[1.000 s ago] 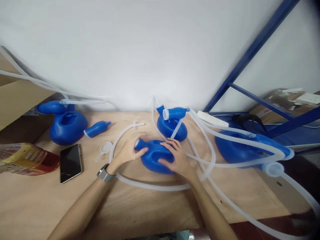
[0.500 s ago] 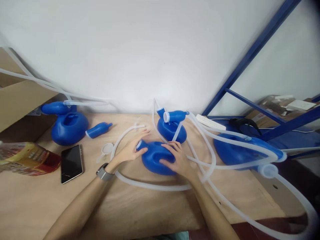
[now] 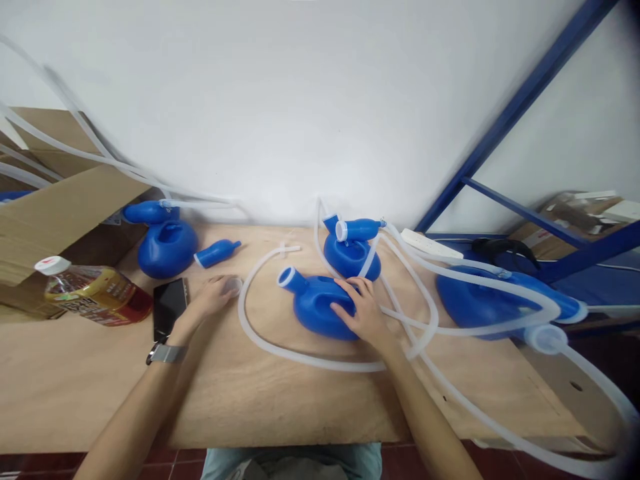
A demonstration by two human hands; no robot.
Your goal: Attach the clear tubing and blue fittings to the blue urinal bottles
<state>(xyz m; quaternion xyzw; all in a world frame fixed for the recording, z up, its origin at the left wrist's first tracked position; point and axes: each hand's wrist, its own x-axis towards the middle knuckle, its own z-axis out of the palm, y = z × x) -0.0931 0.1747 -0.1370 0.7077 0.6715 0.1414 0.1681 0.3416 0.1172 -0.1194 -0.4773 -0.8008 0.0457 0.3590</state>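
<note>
My right hand [image 3: 364, 308] grips the handle side of a blue plastic urinal bottle [image 3: 320, 313], its thumb in the hollow and the other fingers over the top. The bottle's open white-rimmed neck [image 3: 287, 277] tilts up to the left. My left hand [image 3: 209, 297], wearing a watch, is at a small translucent cap [image 3: 233, 287] on the table, its fingers closed on the cap's left edge. A clear tube [image 3: 260, 340] curves around the bottle's left and front. A loose blue funnel piece [image 3: 218, 253] lies behind my left hand.
Other blue urinal bottles with tubes stand at the left [image 3: 167, 250], behind [image 3: 350, 257] and at the right [image 3: 470, 300]. A phone [image 3: 170, 307], a drink bottle [image 3: 95, 293] and a cardboard box [image 3: 75, 200] are at the left. A white power strip [image 3: 431, 244] lies by the wall.
My left hand has left the bottle's neck and moved left to the cap. My right hand stays on the bottle. The view has shifted somewhat left.
</note>
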